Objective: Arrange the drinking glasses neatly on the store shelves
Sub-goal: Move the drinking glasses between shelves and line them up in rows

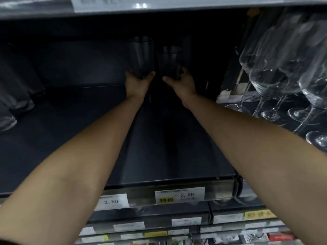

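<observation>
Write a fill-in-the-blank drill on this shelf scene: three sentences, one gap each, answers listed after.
1. The left hand grips one dark glass and the right hand grips a second dark glass, so ____ glasses are held.
2. The stemmed wine glasses stand on the ____ side of the shelf.
3. The price tag with the yellow sticker reads ____.

Missing words: two; right; 2.50

Two tumblers (141, 57), two hands (137, 84), two price tags (179, 195), perhaps five wine glasses (269, 80).
</observation>
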